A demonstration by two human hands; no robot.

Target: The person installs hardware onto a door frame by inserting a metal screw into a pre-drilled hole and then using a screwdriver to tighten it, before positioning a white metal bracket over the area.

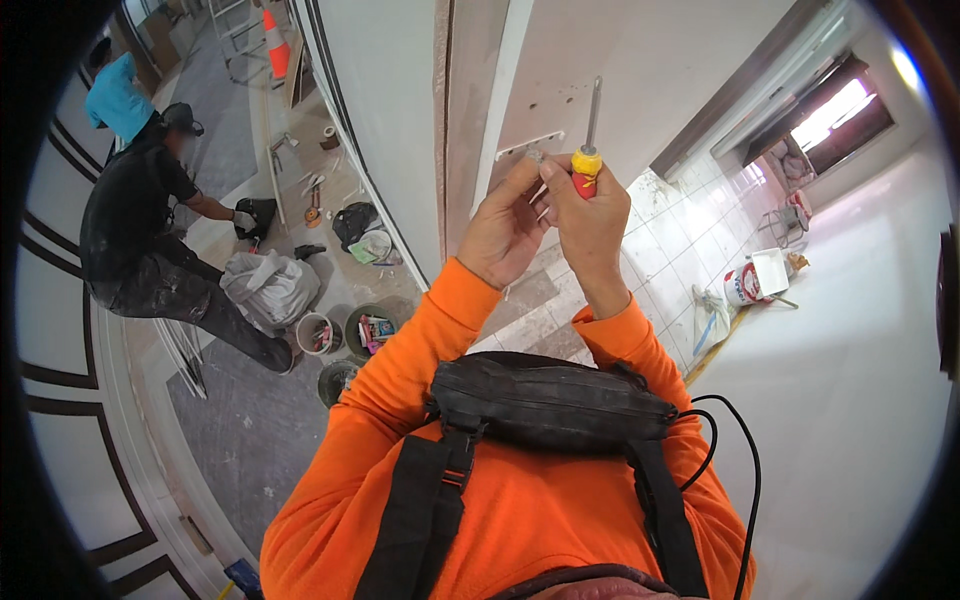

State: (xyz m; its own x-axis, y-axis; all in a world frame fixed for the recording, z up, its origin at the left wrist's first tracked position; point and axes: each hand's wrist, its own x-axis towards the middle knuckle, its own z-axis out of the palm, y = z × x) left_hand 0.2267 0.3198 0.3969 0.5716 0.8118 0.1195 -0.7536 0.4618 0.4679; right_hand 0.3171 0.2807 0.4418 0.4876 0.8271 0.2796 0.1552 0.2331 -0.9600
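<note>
My right hand is wrapped round a screwdriver with a red and yellow handle, its metal shaft pointing up and away from me. Close beside it, my left hand is closed in a pinch, its fingertips touching or nearly touching the right ones. Something small and pale shows at the left fingertips, too small to name. Both hands are in front of a white wall panel. Just behind the left fingertips, a pale strip or edge runs along the panel, with small dark holes above it.
At the left, a co-worker in dark clothes bends over a black bag; another person in blue stands behind. Buckets, a white sack and tools lie on the floor there. A paint bucket stands at the right. An orange cone is far left.
</note>
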